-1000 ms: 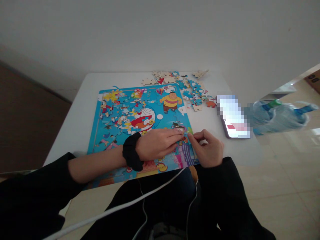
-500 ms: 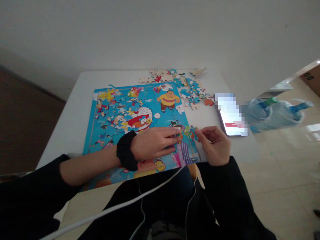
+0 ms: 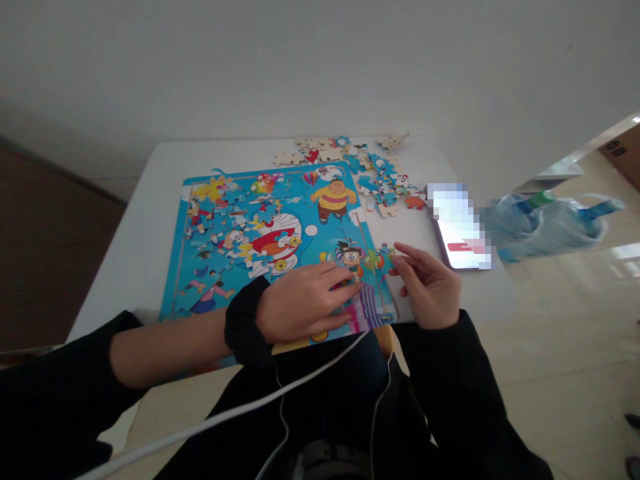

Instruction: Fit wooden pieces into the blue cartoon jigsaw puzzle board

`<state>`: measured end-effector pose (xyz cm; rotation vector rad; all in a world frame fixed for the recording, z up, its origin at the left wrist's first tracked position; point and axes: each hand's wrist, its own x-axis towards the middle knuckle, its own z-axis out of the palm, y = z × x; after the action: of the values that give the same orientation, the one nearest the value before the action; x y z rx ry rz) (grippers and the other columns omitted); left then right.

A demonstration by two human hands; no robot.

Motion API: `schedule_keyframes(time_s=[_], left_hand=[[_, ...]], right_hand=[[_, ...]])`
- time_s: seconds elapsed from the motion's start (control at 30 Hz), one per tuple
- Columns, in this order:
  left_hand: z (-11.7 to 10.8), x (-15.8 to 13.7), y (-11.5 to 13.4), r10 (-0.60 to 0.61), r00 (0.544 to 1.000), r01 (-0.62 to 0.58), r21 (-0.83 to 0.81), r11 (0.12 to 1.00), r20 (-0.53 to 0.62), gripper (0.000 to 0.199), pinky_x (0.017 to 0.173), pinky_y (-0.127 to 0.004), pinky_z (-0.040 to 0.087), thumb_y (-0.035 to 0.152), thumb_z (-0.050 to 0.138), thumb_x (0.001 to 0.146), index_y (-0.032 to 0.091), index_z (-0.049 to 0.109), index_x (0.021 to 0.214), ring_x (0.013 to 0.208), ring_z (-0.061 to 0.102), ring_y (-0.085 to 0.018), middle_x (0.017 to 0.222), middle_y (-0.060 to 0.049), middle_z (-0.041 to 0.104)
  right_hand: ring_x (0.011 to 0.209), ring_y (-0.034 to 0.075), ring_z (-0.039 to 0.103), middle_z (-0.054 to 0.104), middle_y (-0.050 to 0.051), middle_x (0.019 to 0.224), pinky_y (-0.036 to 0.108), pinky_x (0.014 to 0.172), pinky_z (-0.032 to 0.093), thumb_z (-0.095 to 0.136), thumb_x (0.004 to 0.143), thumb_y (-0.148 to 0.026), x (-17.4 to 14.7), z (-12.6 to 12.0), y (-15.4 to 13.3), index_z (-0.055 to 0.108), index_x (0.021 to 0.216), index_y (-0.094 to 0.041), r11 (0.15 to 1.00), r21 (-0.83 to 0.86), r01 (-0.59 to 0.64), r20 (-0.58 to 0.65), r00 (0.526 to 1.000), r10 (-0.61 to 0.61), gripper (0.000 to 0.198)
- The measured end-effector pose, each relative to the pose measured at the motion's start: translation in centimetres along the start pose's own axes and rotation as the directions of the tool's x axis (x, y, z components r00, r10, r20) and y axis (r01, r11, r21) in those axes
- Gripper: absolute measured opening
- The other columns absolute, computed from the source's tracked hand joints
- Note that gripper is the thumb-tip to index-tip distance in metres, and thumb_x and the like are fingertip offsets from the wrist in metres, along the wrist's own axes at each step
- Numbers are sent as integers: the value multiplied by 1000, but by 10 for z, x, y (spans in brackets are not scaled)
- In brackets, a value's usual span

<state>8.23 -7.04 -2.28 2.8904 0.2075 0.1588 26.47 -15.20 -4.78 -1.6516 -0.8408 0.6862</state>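
My left hand (image 3: 305, 300) rests palm down over the lower part of a cartoon jigsaw puzzle (image 3: 320, 250), its fingers slightly bent and apart. Its fingertips touch the puzzle just below a small figure with glasses (image 3: 351, 257). At the puzzle's right edge, my right hand (image 3: 427, 283) has its thumb and index fingertips at a small colourful puzzle piece (image 3: 387, 251), which juts past the frame. The piece appears pinched there, though the fingertips partly cover it. The puzzle's lower left part lies under my left forearm.
Loose puzzle pieces (image 3: 383, 175) lie heaped behind and to the right of the puzzle on the white table (image 3: 135, 220). A phone (image 3: 463, 233) with a lit screen lies at the table's right edge. Wrapped plastic bottles (image 3: 550, 220) are beyond it. A white cable (image 3: 240, 403) crosses in front.
My left hand has slid down and slightly left, uncovering the figure with glasses. My right thumb and index finger have loosened and spread somewhat at the piece.
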Motion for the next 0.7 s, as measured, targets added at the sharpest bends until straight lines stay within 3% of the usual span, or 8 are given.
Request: schedule_keyframes(time_s=[0.23,0.43,0.6,0.7], left_hand=[[2,1,6,-46,996,53,96,994,-73,26,75,-32,48,26,41,92,13,60,102,87,56,-20,102,-9,59],[6,8,10,-69,997,74,148,986,-32,25,75,-30,50,21,38,92,16,62,97,89,57,-19,98,-6,61],[1,3,7,15,996,-6,100,995,-89,29,78,-31,50,24,35,94,15,62,102,92,58,-19,103,-8,61],[-13,-4,-2,-40,982,41,-2,999,-185,31,81,-30,48,28,36,94,14,62,104,93,59,-18,105,-8,63]], right_hand=[[60,15,64,68,4,70,19,33,40,64,71,-35,2,1,4,68,96,-18,1000,10,19,-31,999,-19,30],[60,14,63,68,3,69,19,33,40,62,73,-33,-1,3,2,67,98,-18,1000,9,23,-39,999,-23,29],[59,12,62,68,3,72,18,34,40,64,72,-31,1,0,6,67,98,-18,999,8,51,-3,999,-51,29],[60,12,62,69,3,75,18,35,42,64,72,-30,-2,-3,1,67,98,-19,998,40,44,36,998,-45,29]])
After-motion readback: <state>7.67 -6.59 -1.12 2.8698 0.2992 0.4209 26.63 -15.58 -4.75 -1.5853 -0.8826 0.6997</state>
